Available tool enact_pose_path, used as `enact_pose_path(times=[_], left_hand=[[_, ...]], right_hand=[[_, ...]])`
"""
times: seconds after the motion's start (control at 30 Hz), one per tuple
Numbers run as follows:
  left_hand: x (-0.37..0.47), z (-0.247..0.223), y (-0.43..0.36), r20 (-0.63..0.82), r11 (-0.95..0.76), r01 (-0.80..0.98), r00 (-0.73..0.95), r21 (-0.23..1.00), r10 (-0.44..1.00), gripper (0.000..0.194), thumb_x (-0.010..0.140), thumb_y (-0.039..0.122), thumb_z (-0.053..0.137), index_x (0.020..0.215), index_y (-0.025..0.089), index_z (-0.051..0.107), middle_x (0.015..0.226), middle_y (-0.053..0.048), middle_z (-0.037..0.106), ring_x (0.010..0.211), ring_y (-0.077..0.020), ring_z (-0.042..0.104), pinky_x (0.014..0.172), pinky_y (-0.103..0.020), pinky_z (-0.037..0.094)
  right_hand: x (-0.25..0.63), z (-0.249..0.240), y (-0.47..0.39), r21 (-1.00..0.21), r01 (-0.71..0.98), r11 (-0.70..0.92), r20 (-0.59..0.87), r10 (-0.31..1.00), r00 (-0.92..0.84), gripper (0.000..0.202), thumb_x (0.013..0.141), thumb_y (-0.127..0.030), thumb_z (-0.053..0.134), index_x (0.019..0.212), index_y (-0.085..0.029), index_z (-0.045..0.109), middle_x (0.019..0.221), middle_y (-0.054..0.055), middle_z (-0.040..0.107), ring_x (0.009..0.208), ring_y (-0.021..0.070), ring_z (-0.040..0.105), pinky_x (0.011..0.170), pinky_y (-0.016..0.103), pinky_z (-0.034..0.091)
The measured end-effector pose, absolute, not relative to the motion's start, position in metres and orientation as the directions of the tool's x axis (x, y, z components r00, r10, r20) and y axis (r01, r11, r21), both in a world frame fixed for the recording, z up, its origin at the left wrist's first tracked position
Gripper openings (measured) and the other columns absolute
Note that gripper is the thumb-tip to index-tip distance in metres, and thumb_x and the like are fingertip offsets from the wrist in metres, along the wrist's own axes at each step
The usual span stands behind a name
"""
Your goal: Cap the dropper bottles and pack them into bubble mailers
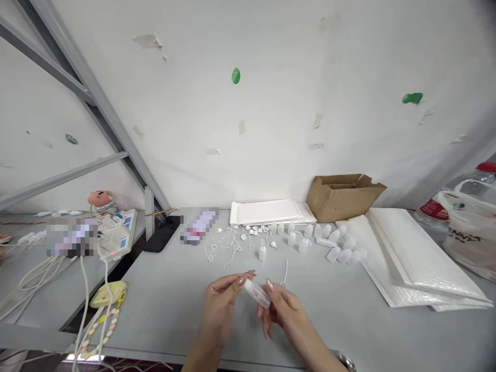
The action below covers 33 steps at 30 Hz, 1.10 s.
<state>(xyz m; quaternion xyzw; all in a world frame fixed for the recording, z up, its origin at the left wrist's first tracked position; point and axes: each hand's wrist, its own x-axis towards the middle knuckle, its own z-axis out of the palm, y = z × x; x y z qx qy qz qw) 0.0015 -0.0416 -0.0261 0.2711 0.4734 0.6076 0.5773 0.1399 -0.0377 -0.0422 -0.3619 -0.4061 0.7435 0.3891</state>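
A small translucent plastic squeeze bottle [258, 294] lies tilted between my two hands, above the front of the table. My left hand [223, 294] pinches its white neck end with thumb and fingertips. Wrapped about the wider body end are the fingers of my right hand [284, 305]. A white strap with a ring [285, 273] lies on the table just beyond my right hand. Further back stand a small capped bottle [262, 253] and two more with looped straps, one of them a squat bottle [304, 246].
Several loose white caps and straps [234, 243] are scattered at the back. Several translucent bottles [344, 256] lie right of them. Behind stand white padded mailers [267, 212] and a cardboard box [344, 199]; more bubble mailers [418, 258] lie right. Cables and a power strip [120, 235] are left.
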Motion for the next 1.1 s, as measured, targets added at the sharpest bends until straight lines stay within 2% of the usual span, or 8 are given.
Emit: enact_pose_path(times=[0.13, 0.23, 0.33, 0.4, 0.57, 0.67, 0.9, 1.1], left_hand=[[0.0, -0.028, -0.041, -0.221, 0.113, -0.428, -0.211, 0.897, 0.952, 0.016, 0.055, 0.032, 0.077, 0.063, 0.018, 0.075, 0.076, -0.009, 0.076, 0.091, -0.0291, 0.065, 0.092, -0.041, 0.042], [-0.001, -0.03, -0.04, -0.161, 0.071, -0.418, -0.184, 0.906, 0.97, 0.013, 0.056, 0.031, 0.077, 0.061, 0.019, 0.075, 0.071, -0.008, 0.075, 0.09, -0.0295, 0.065, 0.092, -0.043, 0.042], [-0.003, -0.03, -0.041, -0.089, 0.024, -0.388, -0.15, 0.922, 0.985, 0.011, 0.057, 0.031, 0.077, 0.056, 0.02, 0.074, 0.063, -0.006, 0.073, 0.082, -0.0284, 0.067, 0.094, -0.045, 0.04], [-0.004, -0.029, -0.041, -0.056, 0.006, -0.344, -0.136, 0.939, 0.989, 0.012, 0.058, 0.031, 0.076, 0.053, 0.02, 0.073, 0.059, -0.005, 0.072, 0.077, -0.0274, 0.067, 0.096, -0.045, 0.038], [-0.003, -0.026, -0.04, -0.072, 0.021, -0.241, -0.204, 0.97, 0.976, 0.01, 0.06, 0.031, 0.074, 0.059, 0.021, 0.075, 0.067, -0.007, 0.075, 0.082, -0.0294, 0.067, 0.097, -0.046, 0.037], [-0.003, -0.027, -0.04, -0.086, 0.033, -0.253, -0.203, 0.967, 0.975, 0.012, 0.059, 0.032, 0.074, 0.06, 0.021, 0.075, 0.068, -0.008, 0.075, 0.083, -0.0299, 0.066, 0.097, -0.048, 0.037], [-0.005, -0.033, -0.039, -0.039, -0.004, -0.364, -0.109, 0.932, 0.993, 0.015, 0.055, 0.032, 0.079, 0.051, 0.02, 0.073, 0.056, -0.004, 0.072, 0.068, -0.0225, 0.067, 0.104, -0.044, 0.032], [0.002, -0.036, -0.036, -0.287, 0.256, -0.647, 0.059, 0.718, 0.956, 0.036, 0.077, 0.047, 0.058, 0.094, 0.018, 0.072, 0.111, -0.011, 0.068, 0.114, -0.0255, 0.055, 0.102, -0.041, 0.036]], right_hand=[[0.142, -0.043, -0.039, -0.949, -0.237, -0.209, -0.13, 0.942, -0.31, 0.04, 0.061, -0.046, 0.076, 0.081, -0.016, 0.058, 0.057, -0.007, 0.051, 0.051, 0.0087, 0.05, 0.052, 0.021, 0.04], [0.146, -0.041, -0.038, -0.869, -0.292, -0.4, -0.217, 0.838, -0.5, 0.037, 0.068, -0.048, 0.07, 0.069, -0.014, 0.056, 0.051, -0.006, 0.051, 0.038, 0.0046, 0.041, 0.041, 0.019, 0.03], [0.148, -0.039, -0.036, -0.654, -0.296, -0.696, -0.286, 0.59, -0.755, 0.043, 0.078, -0.054, 0.057, 0.065, -0.013, 0.056, 0.043, -0.007, 0.045, 0.028, 0.0015, 0.027, 0.035, 0.018, 0.019], [0.147, -0.042, -0.036, -0.632, -0.266, -0.728, -0.289, 0.54, -0.791, 0.053, 0.082, -0.059, 0.045, 0.061, -0.012, 0.057, 0.039, -0.006, 0.043, 0.026, 0.0024, 0.027, 0.032, 0.018, 0.018], [0.143, -0.049, -0.039, -0.93, -0.207, -0.303, -0.173, 0.859, -0.481, 0.045, 0.07, -0.058, 0.063, 0.077, -0.014, 0.06, 0.058, -0.002, 0.055, 0.045, 0.0085, 0.048, 0.045, 0.021, 0.037], [0.145, -0.048, -0.042, -0.987, -0.092, -0.134, -0.098, 0.942, -0.322, 0.033, 0.068, -0.046, 0.071, 0.08, -0.017, 0.06, 0.061, -0.005, 0.051, 0.058, 0.01, 0.047, 0.057, 0.022, 0.039], [0.15, -0.039, -0.039, -0.811, -0.274, -0.517, -0.223, 0.706, -0.672, 0.042, 0.074, -0.055, 0.06, 0.069, -0.013, 0.058, 0.046, -0.004, 0.049, 0.033, 0.0037, 0.033, 0.038, 0.019, 0.023], [0.154, -0.035, -0.031, -0.926, -0.22, -0.305, -0.179, 0.872, -0.456, 0.046, 0.074, -0.059, 0.057, 0.069, -0.014, 0.059, 0.048, -0.004, 0.048, 0.04, 0.0068, 0.04, 0.045, 0.021, 0.031]])
